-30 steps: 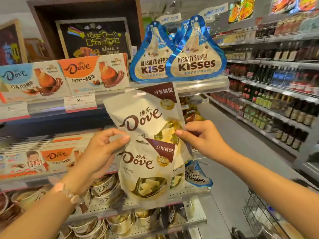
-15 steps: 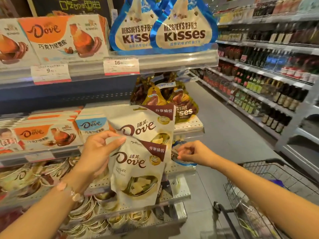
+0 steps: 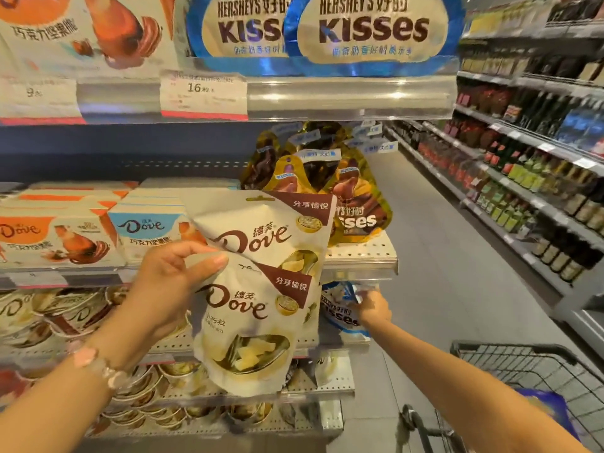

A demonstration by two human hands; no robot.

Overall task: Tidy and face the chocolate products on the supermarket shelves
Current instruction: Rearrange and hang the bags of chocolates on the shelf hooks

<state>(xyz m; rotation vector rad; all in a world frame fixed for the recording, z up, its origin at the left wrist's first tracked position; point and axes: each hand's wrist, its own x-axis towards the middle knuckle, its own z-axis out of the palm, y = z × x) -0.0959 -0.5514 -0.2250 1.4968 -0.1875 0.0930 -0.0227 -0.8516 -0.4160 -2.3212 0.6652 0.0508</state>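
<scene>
My left hand point(image 3: 166, 286) grips two overlapping white Dove pouches point(image 3: 255, 308) by their left edge, holding them in front of the shelves. My right hand point(image 3: 372, 308) reaches to the lower shelf and pinches a blue-and-white Hershey's Kisses bag point(image 3: 338, 310) that lies under the shelf edge. Brown and gold Kisses bags point(image 3: 356, 204) stand on the middle shelf behind the pouches. Orange and blue Dove boxes point(image 3: 98, 230) fill the middle shelf at left. Two big blue Kisses bags point(image 3: 369, 31) stand on the top shelf.
Dove cups point(image 3: 42, 318) crowd the lower shelves at left. A wire shopping cart point(image 3: 529, 380) stands at bottom right under my right arm. Across the aisle, shelves of bottles point(image 3: 539, 178) run along the right. Price labels point(image 3: 202, 93) hang on the top shelf rail.
The view has tilted down and closer to the shelves. My right hand left the Dove pouches, went down and right, and took hold of the blue Kisses bag. My left hand still holds the pouches.
</scene>
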